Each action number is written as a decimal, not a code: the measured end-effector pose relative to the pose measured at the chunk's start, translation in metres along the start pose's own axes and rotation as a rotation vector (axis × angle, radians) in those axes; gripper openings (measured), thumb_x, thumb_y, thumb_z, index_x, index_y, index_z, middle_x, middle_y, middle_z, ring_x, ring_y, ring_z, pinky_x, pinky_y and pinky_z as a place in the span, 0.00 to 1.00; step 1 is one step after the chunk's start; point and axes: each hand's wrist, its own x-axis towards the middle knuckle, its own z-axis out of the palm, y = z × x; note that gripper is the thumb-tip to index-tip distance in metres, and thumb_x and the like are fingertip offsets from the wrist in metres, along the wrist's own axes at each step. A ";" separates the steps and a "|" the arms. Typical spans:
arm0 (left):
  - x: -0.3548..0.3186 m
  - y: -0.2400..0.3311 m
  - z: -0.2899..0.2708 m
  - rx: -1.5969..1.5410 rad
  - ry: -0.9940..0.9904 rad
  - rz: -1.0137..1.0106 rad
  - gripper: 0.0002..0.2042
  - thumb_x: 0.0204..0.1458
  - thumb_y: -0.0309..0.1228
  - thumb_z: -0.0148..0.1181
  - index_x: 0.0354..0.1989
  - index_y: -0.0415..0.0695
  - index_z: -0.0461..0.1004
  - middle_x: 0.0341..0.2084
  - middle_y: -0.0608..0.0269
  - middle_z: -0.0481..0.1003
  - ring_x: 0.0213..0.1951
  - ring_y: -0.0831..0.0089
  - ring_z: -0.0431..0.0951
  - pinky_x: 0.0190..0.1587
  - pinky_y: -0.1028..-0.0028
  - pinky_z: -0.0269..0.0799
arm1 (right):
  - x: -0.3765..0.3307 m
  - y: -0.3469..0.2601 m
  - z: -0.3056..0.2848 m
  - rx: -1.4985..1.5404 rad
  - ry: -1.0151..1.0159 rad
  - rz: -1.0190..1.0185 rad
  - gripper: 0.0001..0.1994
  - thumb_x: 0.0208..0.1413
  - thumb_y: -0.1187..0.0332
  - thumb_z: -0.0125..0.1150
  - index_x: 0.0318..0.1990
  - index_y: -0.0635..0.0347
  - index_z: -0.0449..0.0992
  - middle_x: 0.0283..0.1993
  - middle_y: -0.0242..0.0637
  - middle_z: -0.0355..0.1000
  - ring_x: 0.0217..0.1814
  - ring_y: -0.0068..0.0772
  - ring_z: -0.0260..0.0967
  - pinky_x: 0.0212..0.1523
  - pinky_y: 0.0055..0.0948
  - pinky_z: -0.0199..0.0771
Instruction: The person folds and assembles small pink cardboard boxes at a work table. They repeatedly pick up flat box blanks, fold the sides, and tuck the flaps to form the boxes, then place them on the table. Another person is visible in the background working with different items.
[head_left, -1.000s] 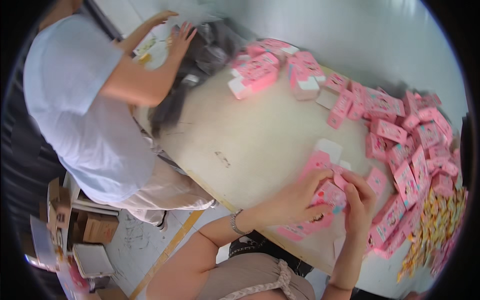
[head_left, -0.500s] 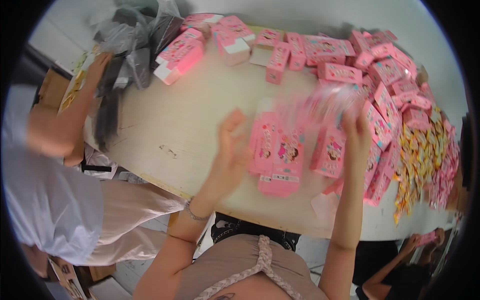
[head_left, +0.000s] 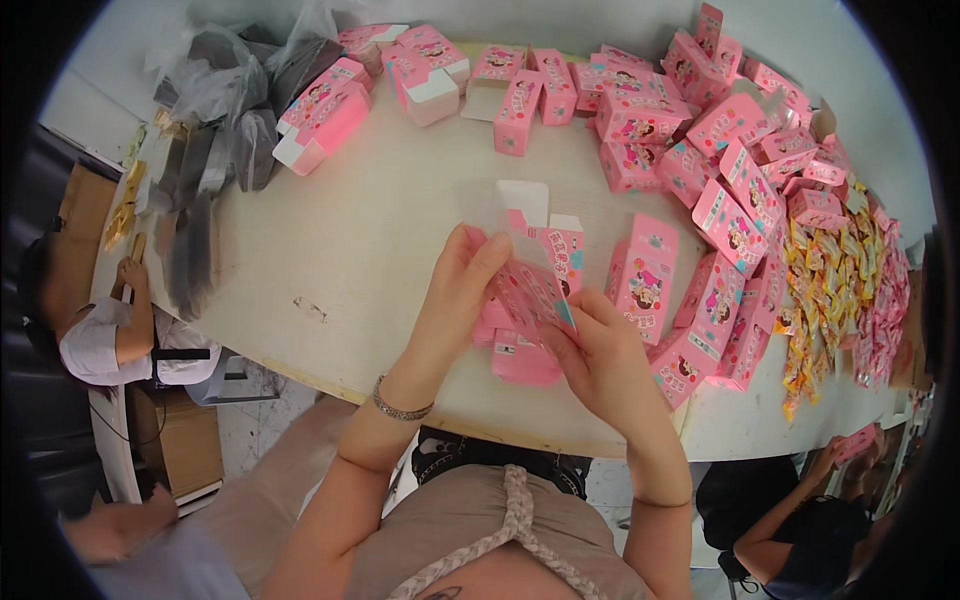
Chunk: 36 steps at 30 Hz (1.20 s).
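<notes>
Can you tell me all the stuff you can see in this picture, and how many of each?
flat pink carton: one, pink with a cartoon print, held between both hands over the table's near edge
pink cartons: too many to count, pink, piled across the far and right side of the table
carton under the hands: a few, pink, lying flat on the table
yellow packets: a heap, yellow and orange, right end of the table
grey plastic bags: several, grey and clear, far left corner
table: one, off-white
other people: at least two, one at left, one lower right
bracelet: one, silver, on the left wrist
left hand: grips the flat pink carton
right hand: grips the flat pink carton
</notes>
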 end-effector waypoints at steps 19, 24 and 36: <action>-0.055 0.019 0.027 0.580 -0.319 0.128 0.30 0.49 0.30 0.64 0.58 0.39 0.54 0.48 0.54 0.64 0.49 0.69 0.68 0.51 0.71 0.64 | 0.008 -0.005 0.010 0.911 0.563 0.122 0.08 0.56 0.68 0.59 0.39 0.61 0.71 0.50 0.39 0.66 0.45 0.24 0.65 0.40 0.21 0.64; -0.058 0.012 0.021 0.797 -0.235 0.396 0.33 0.48 0.33 0.65 0.59 0.38 0.52 0.45 0.51 0.67 0.45 0.64 0.72 0.48 0.70 0.67 | 0.005 0.003 -0.003 0.981 0.182 0.303 0.07 0.54 0.74 0.60 0.40 0.64 0.76 0.46 0.35 0.70 0.47 0.23 0.67 0.44 0.23 0.69; -0.051 -0.001 -0.007 0.733 -0.323 0.536 0.31 0.50 0.35 0.63 0.59 0.42 0.54 0.51 0.54 0.63 0.45 0.64 0.72 0.45 0.68 0.69 | -0.005 -0.014 -0.013 0.419 -0.052 -0.023 0.20 0.51 0.70 0.64 0.53 0.54 0.73 0.57 0.46 0.67 0.55 0.36 0.68 0.43 0.27 0.74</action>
